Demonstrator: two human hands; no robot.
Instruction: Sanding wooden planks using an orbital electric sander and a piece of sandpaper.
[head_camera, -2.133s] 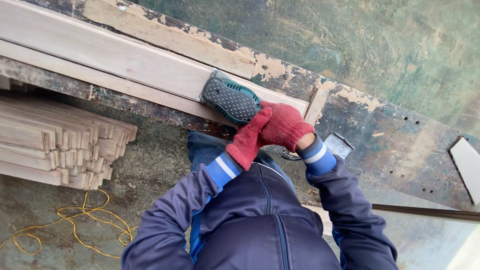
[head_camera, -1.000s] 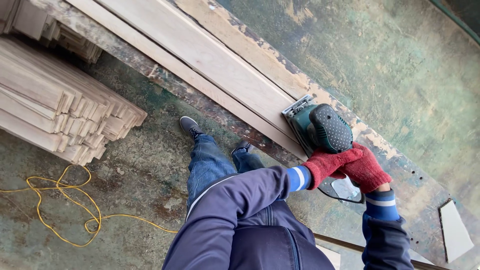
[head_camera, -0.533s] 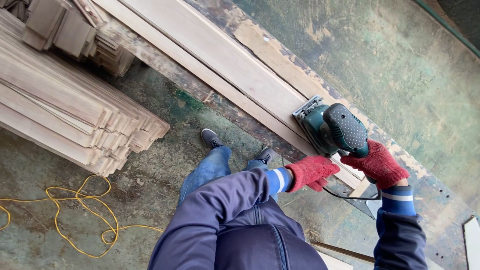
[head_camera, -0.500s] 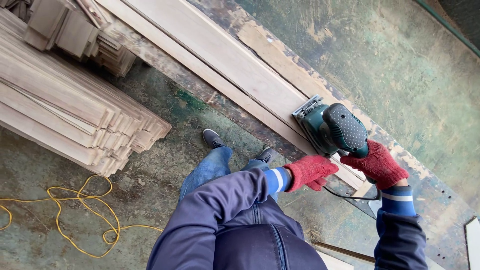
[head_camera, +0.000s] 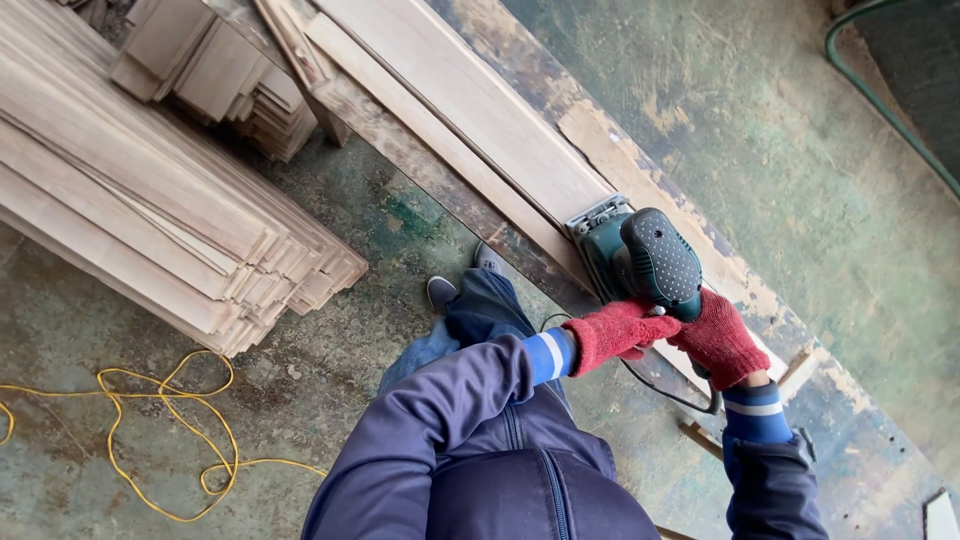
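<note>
A green electric sander (head_camera: 640, 262) with a dotted black grip rests on the near end of a long pale wooden board (head_camera: 470, 110) lying on a worn workbench (head_camera: 640, 170). My right hand (head_camera: 718, 338), in a red knit glove, grips the sander's rear. Gloved the same way, my left hand (head_camera: 616, 332) presses against the sander's near side. A black power cord (head_camera: 670, 392) loops below both hands.
A tall stack of thin wooden slats (head_camera: 150, 190) lies on the floor at the left, with shorter pieces (head_camera: 225, 75) behind it. A yellow cord (head_camera: 150, 430) coils on the green concrete floor. My feet (head_camera: 455, 285) stand beside the bench edge.
My left hand has returned to the sander after hanging free of it half a second ago. The sander has moved along the board, and the view has swung right.
</note>
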